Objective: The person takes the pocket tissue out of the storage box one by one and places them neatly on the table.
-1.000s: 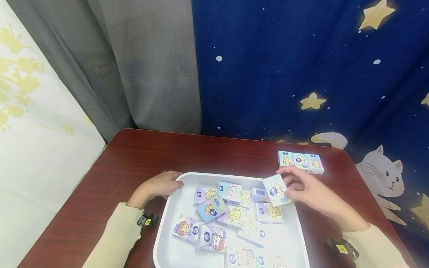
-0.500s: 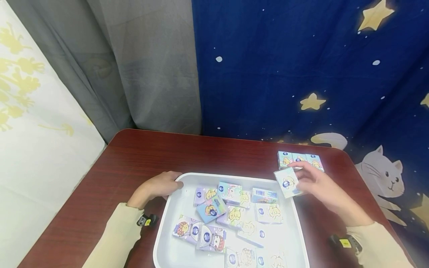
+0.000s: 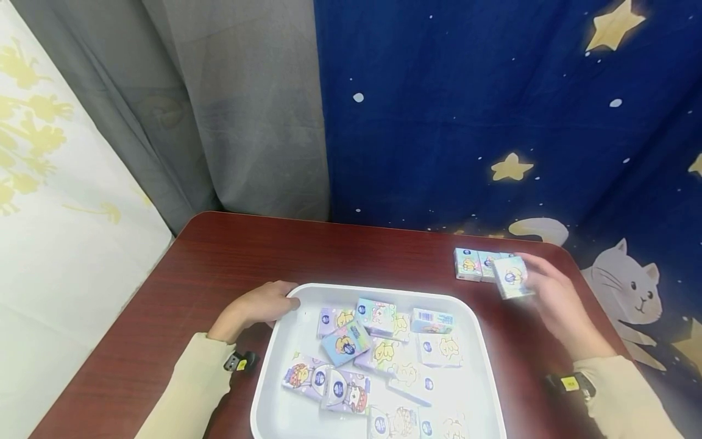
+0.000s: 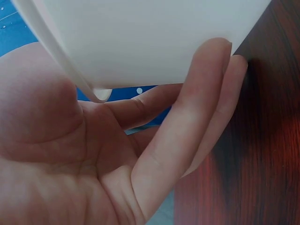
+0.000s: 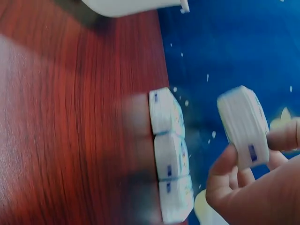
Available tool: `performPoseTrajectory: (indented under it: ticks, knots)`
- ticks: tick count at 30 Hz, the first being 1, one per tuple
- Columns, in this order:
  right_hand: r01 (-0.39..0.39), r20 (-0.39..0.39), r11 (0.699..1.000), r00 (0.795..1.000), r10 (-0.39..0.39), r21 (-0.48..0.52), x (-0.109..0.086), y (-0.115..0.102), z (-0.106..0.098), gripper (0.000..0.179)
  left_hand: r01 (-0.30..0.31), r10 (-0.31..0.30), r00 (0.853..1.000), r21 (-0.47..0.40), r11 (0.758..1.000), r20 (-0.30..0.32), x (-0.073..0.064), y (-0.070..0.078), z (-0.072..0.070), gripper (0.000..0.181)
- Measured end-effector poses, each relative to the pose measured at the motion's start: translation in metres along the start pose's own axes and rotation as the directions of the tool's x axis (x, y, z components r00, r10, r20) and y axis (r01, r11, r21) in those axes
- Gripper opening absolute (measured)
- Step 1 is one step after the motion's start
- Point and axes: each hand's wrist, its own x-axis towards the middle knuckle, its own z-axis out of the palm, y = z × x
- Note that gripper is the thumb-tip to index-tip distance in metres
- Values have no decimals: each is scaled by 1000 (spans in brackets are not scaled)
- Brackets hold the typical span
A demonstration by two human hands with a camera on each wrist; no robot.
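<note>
My right hand (image 3: 556, 302) pinches a small pale tissue pack (image 3: 511, 278) between thumb and fingers. It holds the pack in front of a row of three matching packs (image 3: 467, 264) at the table's back right. In the right wrist view, the held pack (image 5: 243, 126) is raised, apart from the row (image 5: 169, 154). My left hand (image 3: 262, 305) grips the far left corner of a white tray (image 3: 378, 290). In the left wrist view, the thumb lies over the tray's rim while the fingers (image 4: 161, 140) press its outer wall.
Several purple, blue and pale tissue packs lie loosely in the tray, some overlapping, including a blue one (image 3: 347, 342). The dark red wooden table (image 3: 230, 256) ends at the back before a grey curtain (image 3: 252, 110) and a blue star-patterned curtain (image 3: 417, 122).
My right hand has carried the tissue pack from above the tray's right side rightward and back to the row of three. The left hand and tray have stayed in place.
</note>
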Motion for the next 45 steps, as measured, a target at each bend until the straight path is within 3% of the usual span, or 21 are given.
performPoseTrajectory:
  ticks: [7, 14, 20, 25, 28, 31, 34, 37, 45]
  knots:
    - [-113, -140, 994, 984, 113, 6, 6, 9, -23, 65, 1, -1, 1000, 7, 1000, -1, 0, 0, 0, 37]
    - [-95, -235, 987, 964, 123, 127, 12, 22, -42, 64, -9, 9, 1000, 0, 1000, 2, -1, 0, -1, 38]
    - [-67, -335, 963, 929, 155, 261, 16, 31, -55, 35, -11, 11, 1000, -1, 1000, 1, -1, 0, 0, 39]
    - [-92, -381, 950, 901, 207, 298, 22, 35, -65, 19, -7, 7, 1000, 4, 1000, -1, -1, 1, 0, 38]
    - [-150, -393, 959, 889, 237, 240, 24, 36, -69, 18, -10, 10, 1000, 4, 1000, -1, -1, 1, 0, 38]
    - [-226, -391, 968, 886, 249, 105, 26, 36, -70, 33, -12, 12, 1000, 3, 1000, -1, 0, 0, 0, 38]
    - [-282, -395, 959, 886, 244, -40, 29, 38, -69, 54, -10, 10, 1000, 4, 1000, -2, 0, 0, 0, 38]
    - [-299, -407, 945, 885, 224, -130, 34, 39, -69, 61, -5, 5, 1000, 7, 1000, -5, 0, 1, 0, 38]
    - [-342, -470, 911, 859, 204, -229, 47, 36, -64, 63, -6, 6, 1000, 15, 1000, -3, 0, -1, 0, 38]
